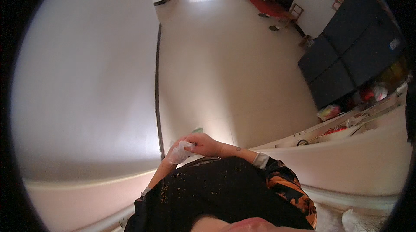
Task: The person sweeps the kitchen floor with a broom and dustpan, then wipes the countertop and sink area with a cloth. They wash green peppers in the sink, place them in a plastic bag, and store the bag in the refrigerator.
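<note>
My two hands are together in front of my black, patterned top. Thin translucent plastic (pixel 179 154), a disposable glove or a small bag, lies crumpled around my left hand (pixel 177 143) and wrist. My right hand (pixel 206 145) crosses over from the right, its fingers pinching the plastic near the left hand. The left fingers are mostly hidden behind the plastic and the right hand, so their pose is unclear. Just beyond the hands, a small green thing (pixel 197 130) shows low down, partly covered by them.
A pale wall (pixel 91 79) with dark skirting stands close on my left. Light floor (pixel 208 53) stretches ahead to a bright area. Dark cabinet panels (pixel 344 50) rise at the right, above a ledge with bags. Farther off are shoes (pixel 274 28), a wooden chair (pixel 295 13) and a red mat (pixel 268 7).
</note>
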Available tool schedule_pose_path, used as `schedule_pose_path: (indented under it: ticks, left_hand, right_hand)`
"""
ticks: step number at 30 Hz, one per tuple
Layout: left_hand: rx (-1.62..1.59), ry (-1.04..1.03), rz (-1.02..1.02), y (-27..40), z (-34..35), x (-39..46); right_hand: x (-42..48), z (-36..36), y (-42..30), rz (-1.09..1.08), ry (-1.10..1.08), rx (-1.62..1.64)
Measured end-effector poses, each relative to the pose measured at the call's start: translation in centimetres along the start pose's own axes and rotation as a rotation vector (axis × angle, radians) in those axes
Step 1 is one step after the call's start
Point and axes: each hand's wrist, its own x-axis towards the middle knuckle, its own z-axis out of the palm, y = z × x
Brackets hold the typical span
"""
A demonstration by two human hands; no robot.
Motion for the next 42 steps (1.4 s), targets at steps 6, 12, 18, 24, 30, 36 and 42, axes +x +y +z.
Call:
schedule_pose_path:
  ticks: [6, 12, 18, 24, 30, 36, 42]
  left_hand:
    - [-0.447, -0.216, 0.088, 4.1, -2.3, 15.7]
    - [-1.025, -0.468, -0.033, 3.2, 0.0, 33.4]
    - [-1.182, -0.778, 0.241, 3.4, -0.1, 52.7]
    - [-1.671, -0.821, -0.147, 22.0, -2.3, 59.4]
    - [-1.352, -1.15, -0.134, 27.1, 4.0, 68.8]
    - [-0.446, -1.149, 0.358, 37.9, 8.4, 77.0]
    - [-0.485, -1.104, 0.676, 47.1, 13.3, 84.2]
  right_hand:
    - [4.7, -12.1, 1.0, 0.073, 0.152, 0.129]
    - [7.9, -23.8, 3.3, 0.196, 0.313, 0.065]
    - [7.4, -35.5, 5.9, 0.153, 0.86, 0.176]
    - [0.9, -43.3, 14.0, 0.446, 1.543, 0.049]
    - [-3.2, -53.1, 16.8, 0.058, 1.534, 0.358]
    - [-8.2, -64.7, 11.2, -0.208, 1.423, 1.161]
    - [-13.8, -76.1, 8.5, -0.141, 1.709, 1.053]
